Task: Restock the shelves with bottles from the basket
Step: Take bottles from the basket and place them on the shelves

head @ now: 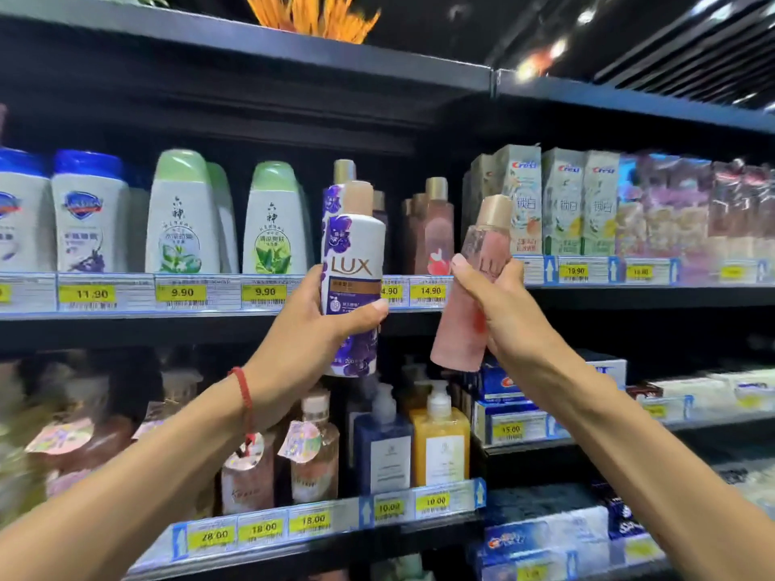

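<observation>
Centre of the frame: left hand [312, 329], fingers clenched around an upright white-and-purple LUX bottle [352, 278], raised before the upper shelf [209, 318]. Just right of centre: right hand [499, 304], fingers clenched around a pink bottle [474, 287] tilted rightward, gold cap [497, 211] uppermost, near shelved pink bottles [436, 228].

2 hands [331, 325], 2 held bottles [352, 278], 2 green-cap btls [182, 215], 2 pump btls [440, 438].

Dark metal shelving [251, 39] runs rightward under a black ceiling [482, 18] with blurred bright lights [541, 60].
</observation>
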